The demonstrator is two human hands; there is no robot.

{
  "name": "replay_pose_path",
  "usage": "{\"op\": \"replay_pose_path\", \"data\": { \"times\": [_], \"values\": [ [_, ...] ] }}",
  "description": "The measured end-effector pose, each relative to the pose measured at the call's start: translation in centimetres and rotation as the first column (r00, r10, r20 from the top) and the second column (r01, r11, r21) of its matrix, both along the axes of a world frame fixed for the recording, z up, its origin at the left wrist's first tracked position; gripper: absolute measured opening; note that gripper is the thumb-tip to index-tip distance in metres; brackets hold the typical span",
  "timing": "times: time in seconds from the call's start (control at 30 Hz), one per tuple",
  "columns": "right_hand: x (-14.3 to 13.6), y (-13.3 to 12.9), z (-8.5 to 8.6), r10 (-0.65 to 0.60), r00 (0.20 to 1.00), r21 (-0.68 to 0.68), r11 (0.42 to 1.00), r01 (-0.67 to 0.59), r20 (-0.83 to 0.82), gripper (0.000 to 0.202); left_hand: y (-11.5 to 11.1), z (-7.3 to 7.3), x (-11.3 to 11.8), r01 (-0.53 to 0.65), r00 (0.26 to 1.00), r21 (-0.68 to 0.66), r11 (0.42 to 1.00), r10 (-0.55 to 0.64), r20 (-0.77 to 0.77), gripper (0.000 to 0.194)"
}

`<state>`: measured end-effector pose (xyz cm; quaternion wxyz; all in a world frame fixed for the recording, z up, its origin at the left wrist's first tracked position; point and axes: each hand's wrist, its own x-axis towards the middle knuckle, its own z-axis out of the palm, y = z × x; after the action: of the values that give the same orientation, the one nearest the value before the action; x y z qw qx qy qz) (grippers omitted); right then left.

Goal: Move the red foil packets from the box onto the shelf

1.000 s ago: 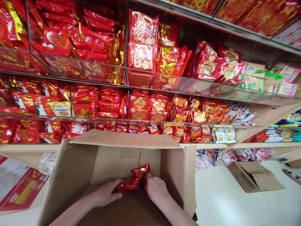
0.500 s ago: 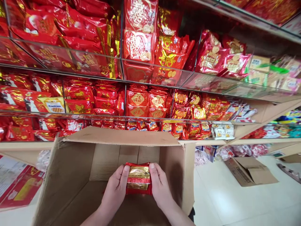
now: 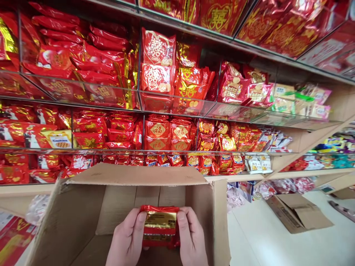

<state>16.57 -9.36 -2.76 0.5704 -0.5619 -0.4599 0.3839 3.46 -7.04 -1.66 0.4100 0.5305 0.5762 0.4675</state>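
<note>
Between my two hands is a small red and gold snack packet, its shiny gold panel facing up at me. My left hand grips its left end, thumb on top. At the right end, the thumb of my right hand presses on the packet while the fingers wrap behind it. More red wrapping shows just beneath, and I cannot tell whether it is a second packet. Both hands are over an open cardboard box, whose far flap leans toward the shelves. The lower part of the box is hidden by my hands.
Glass-fronted shelves full of red and gold packets rise behind the box. A yellow cookie packet sits among them at left. Another cardboard box lies on the floor at right. A red printed carton is at lower left.
The view has tilted up, bringing more of the upper shelf into sight. The packet remains in both hands, sits lower in the picture and is turned slightly.
</note>
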Motion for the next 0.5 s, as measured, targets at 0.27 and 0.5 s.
{"op": "replay_pose_path", "data": {
  "times": [0.27, 0.5],
  "values": [
    [-1.1, -0.4, 0.8, -0.187, 0.953, -0.050, 0.982, 0.180, -0.237, 0.033, -0.4, 0.9, 0.7, -0.049, 0.997, 0.005, 0.999, 0.049, -0.059, 0.028],
    [0.9, 0.5, 3.0, -0.204, 0.975, 0.120, 0.970, 0.214, -0.090, 0.026, 0.9, 3.1, 0.7, 0.082, 0.996, -0.104, 0.991, -0.078, 0.043, 0.028]
  ]
}}
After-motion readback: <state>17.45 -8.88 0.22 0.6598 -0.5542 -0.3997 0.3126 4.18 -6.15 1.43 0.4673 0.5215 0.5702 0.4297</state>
